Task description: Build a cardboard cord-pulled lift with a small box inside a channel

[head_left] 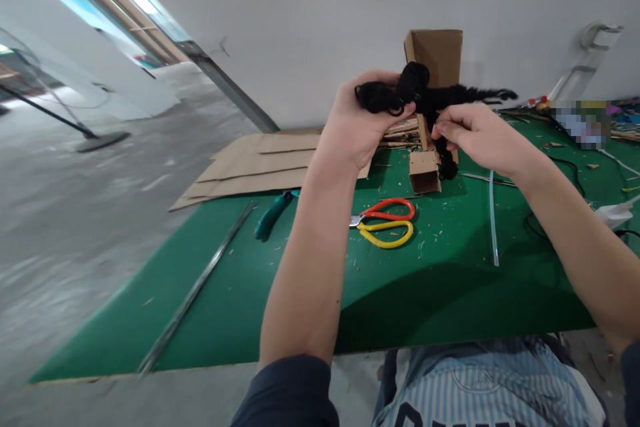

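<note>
Raised over the table's far side is a black, fuzzy bundle (425, 95) that looks like yarn, with a rounded knob on top and several arm-like parts sticking out. My left hand (363, 117) is closed around its left side, with the thumb pressed along the lower edge. At the underside, my right hand (473, 132) pinches a hanging black part with thumb and fingertips. The lower end of that part dangles just below my fingers. Scissors (387, 222) with one red and one yellow handle lie on the table below my hands.
The green table (215, 320) carries thin wires (200, 283), teal-handled pliers (273, 217) partly behind my left forearm, and flat cardboard (250, 163). A small open box (425, 171) and a taller cardboard box (440, 53) stand behind. A pale strip (493, 220) lies right.
</note>
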The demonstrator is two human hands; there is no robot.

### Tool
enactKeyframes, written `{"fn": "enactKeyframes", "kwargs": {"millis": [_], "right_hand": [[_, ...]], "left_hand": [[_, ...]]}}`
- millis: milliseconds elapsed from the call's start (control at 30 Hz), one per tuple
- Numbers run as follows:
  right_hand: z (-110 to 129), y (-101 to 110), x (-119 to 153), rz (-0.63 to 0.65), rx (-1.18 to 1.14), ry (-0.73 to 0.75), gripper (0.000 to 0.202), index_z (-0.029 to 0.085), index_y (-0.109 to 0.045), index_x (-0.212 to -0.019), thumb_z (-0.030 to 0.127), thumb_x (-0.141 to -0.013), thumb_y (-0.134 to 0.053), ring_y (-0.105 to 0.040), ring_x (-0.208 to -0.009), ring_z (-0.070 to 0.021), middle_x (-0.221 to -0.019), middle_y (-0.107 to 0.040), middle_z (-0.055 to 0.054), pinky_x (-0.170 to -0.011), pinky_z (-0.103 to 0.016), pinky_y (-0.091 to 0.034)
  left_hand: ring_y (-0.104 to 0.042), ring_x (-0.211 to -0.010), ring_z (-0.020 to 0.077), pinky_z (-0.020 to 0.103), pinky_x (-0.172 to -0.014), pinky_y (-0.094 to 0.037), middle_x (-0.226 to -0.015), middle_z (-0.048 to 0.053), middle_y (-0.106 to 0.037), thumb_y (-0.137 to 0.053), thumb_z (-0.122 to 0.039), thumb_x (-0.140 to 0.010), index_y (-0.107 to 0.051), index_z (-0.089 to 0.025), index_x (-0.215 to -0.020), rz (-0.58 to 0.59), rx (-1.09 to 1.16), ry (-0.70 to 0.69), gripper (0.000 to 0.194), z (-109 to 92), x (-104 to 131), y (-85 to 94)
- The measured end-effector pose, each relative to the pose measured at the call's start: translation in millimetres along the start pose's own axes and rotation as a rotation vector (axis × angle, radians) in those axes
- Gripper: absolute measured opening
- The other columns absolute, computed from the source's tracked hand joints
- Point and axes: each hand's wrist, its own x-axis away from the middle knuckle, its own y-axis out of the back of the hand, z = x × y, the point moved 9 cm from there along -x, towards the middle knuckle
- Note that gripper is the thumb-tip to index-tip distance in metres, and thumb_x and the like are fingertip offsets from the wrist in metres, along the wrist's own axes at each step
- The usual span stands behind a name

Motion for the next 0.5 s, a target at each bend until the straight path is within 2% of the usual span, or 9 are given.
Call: {"fn": "enactKeyframes", "kwargs": {"millis": [100,300,400,500], "right_hand": [[12,16,6,-0.054,0.047,0.009,0.029,0.027,-0.068,-0.087,0.049,-0.095,-0.051,-0.060,-0.078,-0.0209,-0.082,-0.067,-0.003,-0.072,-0.036,-0.050],[17,66,18,-0.243,0.264,-0.063,0.023,0.024,-0.068,-0.090,0.032,-0.095,-0.048,-0.056,-0.065,-0.0168,-0.067,-0.057,0.000,-0.064,-0.031,-0.043],[9,78,19,-0.248,0.337,-0.081,0.023,0.025,-0.069,-0.089,0.033,-0.094,-0.049,-0.053,-0.061,-0.0170,-0.063,-0.055,0.000,-0.061,-0.031,-0.040],[6,79,19,-0.203,0.343,-0.067,0.021,0.025,-0.071,-0.088,0.034,-0.093,-0.053,-0.056,-0.064,-0.0193,-0.065,-0.059,-0.002,-0.063,-0.033,-0.041]], "left_hand": [[-0.069,-0.111,0.0203,0.026,-0.090,-0.061,-0.089,-0.001,-0.071,-0.074,0.006,-0.065,-0.068,-0.020,-0.088,-0.018,-0.020,-0.023,0.035,-1,-6,9.7],[-0.072,-0.104,0.0222,0.031,-0.085,-0.064,-0.091,0.001,-0.071,-0.072,0.002,-0.073,-0.064,-0.022,-0.095,-0.028,0.089,0.086,0.033,-5,-5,18.9],[-0.074,-0.097,0.0204,0.026,-0.080,-0.065,-0.088,0.001,-0.072,-0.071,-0.001,-0.077,-0.064,-0.024,-0.097,-0.019,0.120,0.089,0.032,-11,-6,24.5],[-0.074,-0.095,0.0175,0.021,-0.078,-0.063,-0.083,-0.001,-0.072,-0.070,-0.001,-0.079,-0.065,-0.025,-0.096,-0.065,0.127,0.035,0.030,-17,-10,33.9]]}}
